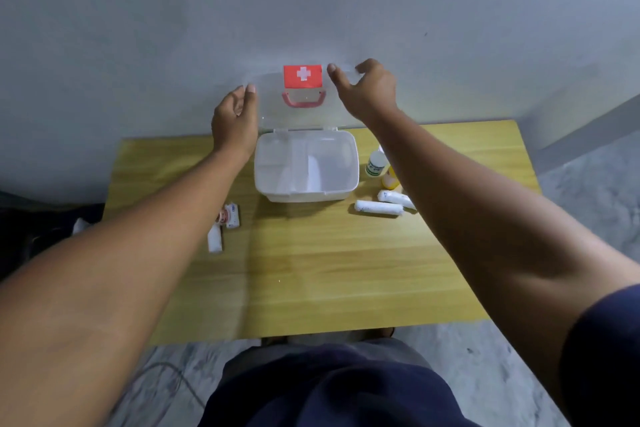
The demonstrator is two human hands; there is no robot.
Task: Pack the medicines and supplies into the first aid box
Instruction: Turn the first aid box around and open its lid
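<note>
A white first aid box (343, 189) stands open at the back middle of the wooden table, its divided inside holding nothing that I can see. Its clear lid (270, 104), with a red cross label and a pink handle, stands upright against the wall. My left hand (235, 121) grips the lid's left edge and my right hand (367, 88) grips its upper right corner. Two white bandage rolls (379, 208) and two small bottles (375, 165) lie right of the box. A wrapped roll and a small packet (228, 217) lie to its left.
The wooden table (311, 270) stands against a grey wall. Its near half is bare wood. A dark bag or cloth (41, 225) sits on the floor to the left. My lap in dark clothing is below the table's front edge.
</note>
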